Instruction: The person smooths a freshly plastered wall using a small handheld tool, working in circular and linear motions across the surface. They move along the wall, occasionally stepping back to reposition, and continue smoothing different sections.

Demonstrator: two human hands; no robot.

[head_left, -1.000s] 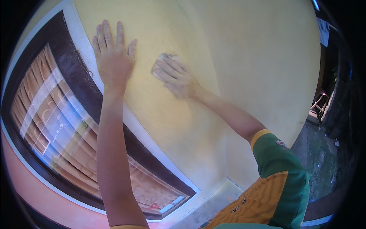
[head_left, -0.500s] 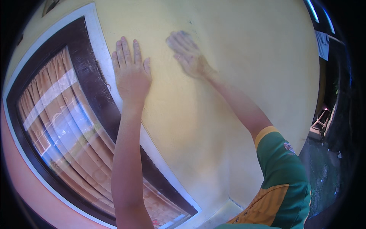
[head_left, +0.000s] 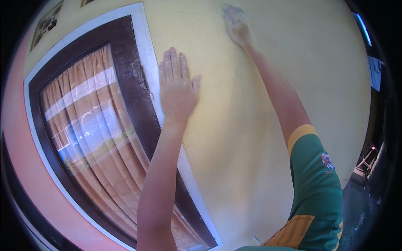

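"Both the left hand (head_left: 179, 98) and the right hand (head_left: 238, 28) are raised to the yellow wall (head_left: 209, 138). How is each held?"

"The left is laid flat, palm to the wall, just beside the white trim (head_left: 190, 178); its fingers are stretched straight, the thumb is spread away, and nothing is seen to be gripped. The right is held higher and farther to the right, and is blurred; whether anything is covered by its fingers, or how they are closed, cannot be told."

"And where is the wall placed?"

"It is spread to the right of the dark window frame (head_left: 125, 46)."

"How much can be judged done?"

"Only a guess can be offered. Most of the surface is seen as fairly even, though a faint darker band (head_left: 240, 142) is shown left of the right forearm (head_left: 278, 85); it may be cast by shadow. No border is shown between worked and unworked areas."

"And what is left?"

"The upper stretch by the right hand is judged to be the part in work; the remainder cannot be measured."
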